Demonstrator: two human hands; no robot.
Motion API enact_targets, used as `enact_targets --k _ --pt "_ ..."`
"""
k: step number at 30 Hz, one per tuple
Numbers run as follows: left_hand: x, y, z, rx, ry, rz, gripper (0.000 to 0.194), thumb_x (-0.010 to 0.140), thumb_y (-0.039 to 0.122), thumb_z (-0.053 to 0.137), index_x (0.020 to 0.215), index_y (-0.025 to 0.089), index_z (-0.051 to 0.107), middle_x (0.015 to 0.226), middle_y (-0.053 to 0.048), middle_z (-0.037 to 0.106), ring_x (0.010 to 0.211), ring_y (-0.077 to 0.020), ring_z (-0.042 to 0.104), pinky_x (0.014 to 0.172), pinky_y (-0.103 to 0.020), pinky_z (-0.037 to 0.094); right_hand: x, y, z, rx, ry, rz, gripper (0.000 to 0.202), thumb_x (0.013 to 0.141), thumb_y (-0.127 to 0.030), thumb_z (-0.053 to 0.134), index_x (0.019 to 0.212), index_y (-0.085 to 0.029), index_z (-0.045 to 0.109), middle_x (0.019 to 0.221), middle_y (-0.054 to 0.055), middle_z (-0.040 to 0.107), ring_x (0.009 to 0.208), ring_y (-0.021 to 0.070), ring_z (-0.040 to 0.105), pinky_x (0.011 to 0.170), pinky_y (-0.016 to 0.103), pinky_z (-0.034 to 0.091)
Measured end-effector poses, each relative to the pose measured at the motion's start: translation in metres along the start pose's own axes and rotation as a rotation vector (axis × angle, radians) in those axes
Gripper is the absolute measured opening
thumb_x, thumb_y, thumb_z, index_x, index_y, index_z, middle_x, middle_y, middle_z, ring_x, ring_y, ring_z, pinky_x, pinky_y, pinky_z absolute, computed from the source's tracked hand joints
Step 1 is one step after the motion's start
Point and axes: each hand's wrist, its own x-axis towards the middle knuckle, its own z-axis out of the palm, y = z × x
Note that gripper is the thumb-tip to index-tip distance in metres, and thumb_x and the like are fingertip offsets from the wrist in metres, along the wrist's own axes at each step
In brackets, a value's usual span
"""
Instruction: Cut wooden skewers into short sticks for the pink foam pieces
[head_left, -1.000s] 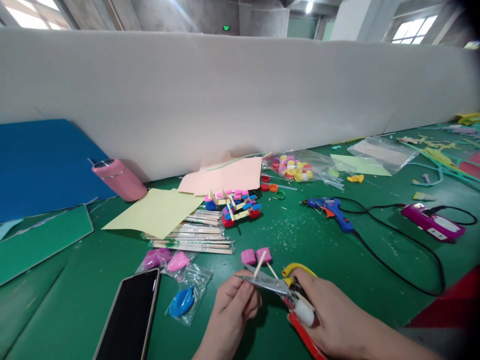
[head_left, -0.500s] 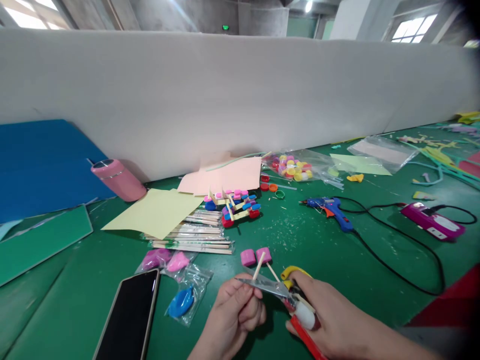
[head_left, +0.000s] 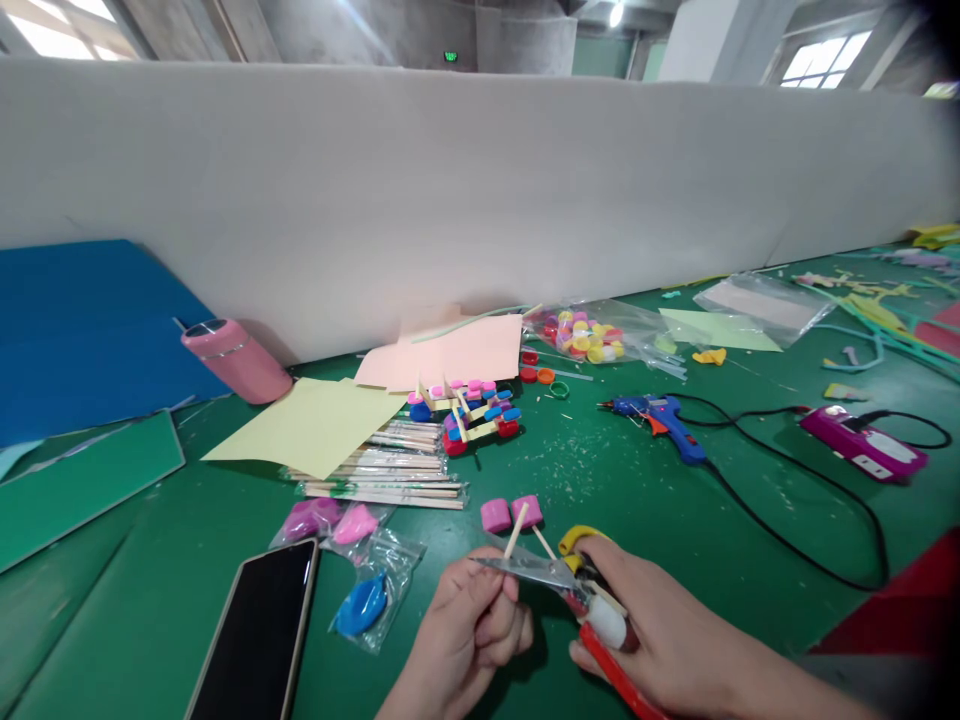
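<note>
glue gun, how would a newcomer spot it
On the green table, look beyond the right hand holding the scissors. The glue gun lies there beside a looping black cord. Its blue body and orange trigger set it apart from the purple power strip to its right.

Craft workshop, green worktable with glue gun, coloured sheets, bare concrete walls

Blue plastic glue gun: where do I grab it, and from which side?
I'd take the blue plastic glue gun by its handle, coming from the near right: the handle slants that way, and the pointed nozzle faces left, away from your fingers.
</note>
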Motion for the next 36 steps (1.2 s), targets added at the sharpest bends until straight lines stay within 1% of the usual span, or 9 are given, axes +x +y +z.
enact_targets --k 3,7,9,14,18,24,30,33,36 --pt "0.001 -0.001 -0.001 0.003 -0.019 0.0 0.024 0.082 0.029 0.048 0.067 0.014 0.058 0.037 0.012 0.022 0.031 -0.0026 0.016 0.04 -0.021 0.019 0.0 0.003 0.004 -0.015 -0.022 0.026 0.023 0.071 -0.03 0.057 0.087 -0.023 0.042 0.074 -0.002 0.057 0.057 0.0129 0.048 0.05 0.021 0.033" --pt "0.001 -0.002 -0.003 0.221 0.142 0.095 0.02 0.078 0.03 0.056 0.07 0.012 0.059 0.045 0.008 0.031 0.041 -0.0042 0.024 0.042 -0.02 0.016 0.002 0.006 0.005 -0.097 0.024 0.073 0.023 0.072 -0.031 0.056 0.088 -0.023 0.042 0.075 -0.001 0.057 0.059 0.0147 0.05 0.051 0.023 0.033" --pt "0.001 -0.001 -0.002 0.265 0.169 0.105 0.02 0.078 0.031 0.057 0.07 0.012 0.059 0.045 0.008 0.03 0.042 -0.0047 0.024 0.041 -0.019 0.015 0.003 0.005 0.004 -0.095 0.035 0.066 0.028 0.071 -0.034 0.057 0.092 -0.023 0.042 0.078 0.0 0.057 0.061 0.0153 0.05 0.052 0.024 0.033" --pt "0.0 0.0 0.001 0.079 0.054 0.056 0.022 0.082 0.028 0.05 0.068 0.014 0.06 0.037 0.011 0.024 0.032 -0.0026 0.018 0.041 -0.021 0.019 0.003 0.001 -0.001 -0.055 0.033 -0.004 0.036 0.069 -0.038 0.059 0.096 -0.023 0.04 0.085 0.001 0.056 0.065 0.0149 0.049 0.056 0.023 0.035" --pt "0.0 0.001 0.002 0.008 -0.007 0.0 0.024 0.083 0.028 0.047 0.068 0.014 0.06 0.036 0.011 0.024 0.03 -0.0029 0.018 0.04 -0.021 0.018 0.001 0.003 0.001 -0.042 -0.009 0.026 0.03 0.069 -0.039 0.059 0.086 -0.023 0.041 0.075 -0.002 0.057 0.057 0.0127 0.046 0.051 0.022 0.032" --pt "0.002 -0.001 0.0 0.098 0.08 0.037 0.021 0.08 0.028 0.052 0.069 0.012 0.06 0.039 0.01 0.028 0.036 -0.0041 0.021 0.042 -0.021 0.018 0.001 0.007 0.003 -0.101 0.028 0.075 0.029 0.068 -0.039 0.06 0.084 -0.022 0.042 0.073 -0.002 0.057 0.055 0.0126 0.046 0.048 0.022 0.03" --pt "-0.004 0.007 -0.001 -0.067 -0.104 0.009 0.025 0.085 0.025 0.043 0.067 0.014 0.058 0.034 0.012 0.022 0.029 -0.0037 0.016 0.041 -0.021 0.023 -0.002 0.001 -0.002 -0.028 0.047 -0.011 0.036 0.064 -0.036 0.064 0.09 -0.023 0.043 0.078 -0.002 0.056 0.058 0.0127 0.047 0.05 0.021 0.034" --pt "-0.004 0.013 0.0 -0.071 -0.079 0.044 0.03 0.086 0.026 0.039 0.065 0.015 0.057 0.034 0.011 0.022 0.029 -0.0043 0.018 0.042 -0.021 0.024 -0.002 0.007 -0.009 0.048 0.072 0.024 0.036 0.068 -0.035 0.061 0.097 -0.023 0.042 0.074 -0.002 0.056 0.057 0.0129 0.05 0.051 0.022 0.038" --pt "-0.001 0.016 0.0 0.009 0.023 0.075 0.03 0.087 0.026 0.037 0.068 0.015 0.057 0.036 0.011 0.025 0.031 -0.0042 0.02 0.045 -0.022 0.024 0.004 0.025 -0.019 -0.011 0.209 0.127 0.042 0.071 -0.038 0.058 0.106 -0.021 0.041 0.083 0.002 0.059 0.067 0.0172 0.057 0.06 0.027 0.045"
